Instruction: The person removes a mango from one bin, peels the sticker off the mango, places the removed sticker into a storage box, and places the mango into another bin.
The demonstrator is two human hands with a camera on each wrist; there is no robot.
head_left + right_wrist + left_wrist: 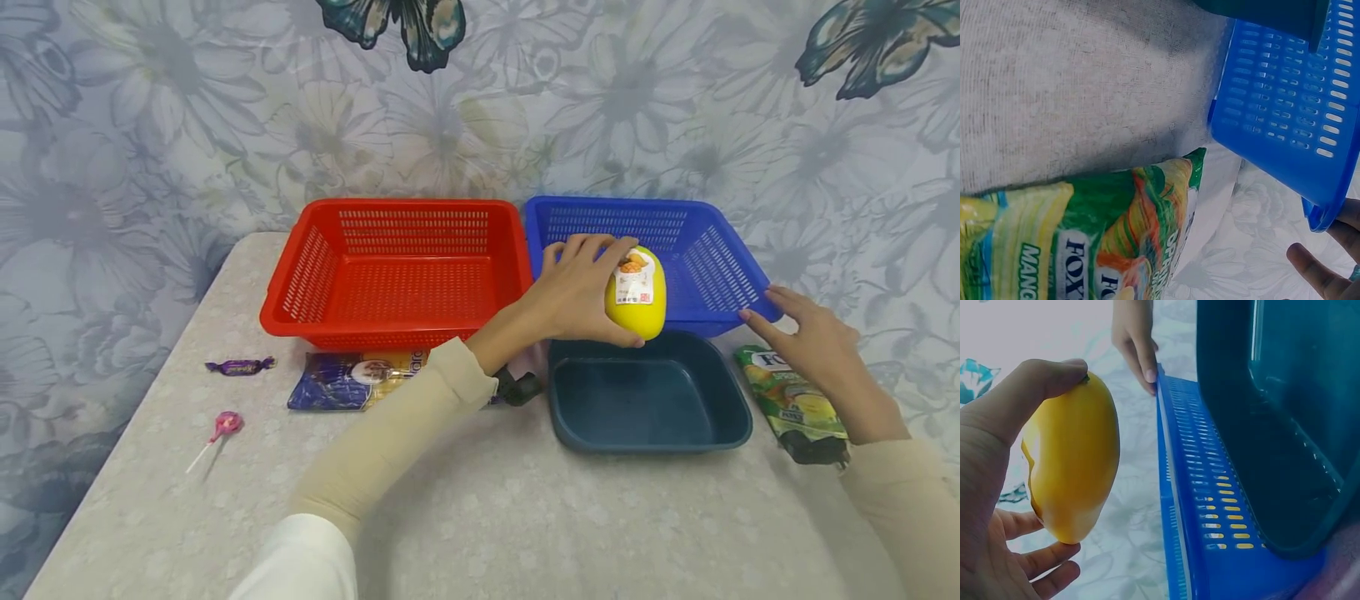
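Closest to the head camera: the left sleeve [390,433], cream over white, running up across the table [525,517] to the left hand [573,292].

Left hand grips a yellow mango [636,293], thumb under it, fingers curled over the top. Mango stands upright in the air, sticker facing the camera, over the near rim of the blue basket [712,250] and the far edge of the dark teal tub [648,396]. Left wrist view confirms it: thumb [1029,394] on the mango's upper end, fingers [1041,556] wrapped behind, mango [1072,462] clear of the basket wall [1210,506], not touching it.

Right hand [813,342] is relaxed, fingers fairly straight, fingertips on the near right corner of the blue basket rim. Holds nothing else. Right wrist view shows fingertips [1322,275] just under that corner [1319,212].

Layout:
- Red basket [397,271] left of the blue one, sides touching or nearly so. Can't tell which.
- Teal tub just in front of the blue basket, apparently tucked under its rim.
- Green mango candy bag [798,404] flat on the table right of the tub, partly under the right wrist.
- Blue snack packet [348,379] in front of the red basket.
- Purple wrapped candy [240,365] and pink lollipop [217,433] further left, well apart from the hands.
- Small black object [517,387] by the left wrist, can't identify.
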